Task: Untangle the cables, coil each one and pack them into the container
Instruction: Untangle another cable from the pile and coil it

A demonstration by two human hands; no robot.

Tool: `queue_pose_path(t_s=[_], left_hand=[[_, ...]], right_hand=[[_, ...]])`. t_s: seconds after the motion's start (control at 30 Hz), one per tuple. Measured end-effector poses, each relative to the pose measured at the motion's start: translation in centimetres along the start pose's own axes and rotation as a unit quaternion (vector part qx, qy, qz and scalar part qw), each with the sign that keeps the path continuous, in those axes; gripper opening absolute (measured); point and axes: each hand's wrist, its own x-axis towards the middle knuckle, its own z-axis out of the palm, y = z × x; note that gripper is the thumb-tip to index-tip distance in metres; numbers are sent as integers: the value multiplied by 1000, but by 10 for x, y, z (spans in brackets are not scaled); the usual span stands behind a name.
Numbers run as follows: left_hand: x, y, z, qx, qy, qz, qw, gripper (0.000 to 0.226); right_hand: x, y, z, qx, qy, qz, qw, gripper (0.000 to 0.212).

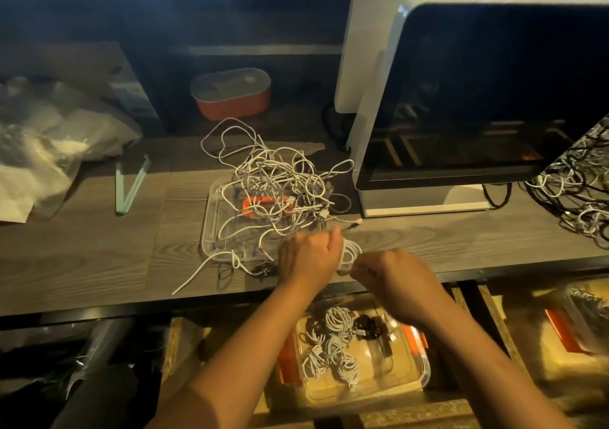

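Observation:
A tangle of white cables (276,181) lies heaped on a clear plastic lid (211,230) with orange clips, on the wooden desk. Between my hands sits a small white cable coil (350,254). My left hand (308,257) grips its left side with curled fingers. My right hand (392,277) pinches the cable end at the coil's lower right. Below the desk edge a clear container (418,382) with orange latches holds several coiled white cables (333,346) and a black one (365,326).
A monitor (494,92) stands at the right, with another cable heap (576,191) at the far right. An orange lidded box (230,94) sits behind the tangle. Plastic bags (43,145) lie at the left, beside a pale green V-shaped piece (130,184).

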Motion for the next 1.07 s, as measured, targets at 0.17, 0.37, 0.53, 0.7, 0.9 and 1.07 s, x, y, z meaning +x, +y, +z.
queue_pose_path(t_s=[0.17, 0.37, 0.53, 0.7, 0.9, 1.07], left_hand=[[-3, 10, -9, -26, -88, 67, 994, 54], [-3, 13, -8, -82, -163, 104, 978, 51], [-5, 25, -7, -37, -144, 9, 989, 46], [12, 21, 16, -204, -114, -305, 923, 45], [28, 15, 21, -343, -33, -426, 836, 44], [5, 21, 21, -176, -12, -239, 955, 58]], right_hand=[[11, 16, -36, 194, -88, 41, 976, 8], [12, 26, -49, 390, -100, 28, 915, 8], [12, 15, -49, 475, -31, 27, 879, 11], [10, -10, -40, 389, 29, -23, 921, 15], [-4, -21, -9, 256, 60, -113, 958, 13], [-1, -16, -26, 288, 42, -98, 951, 5]])
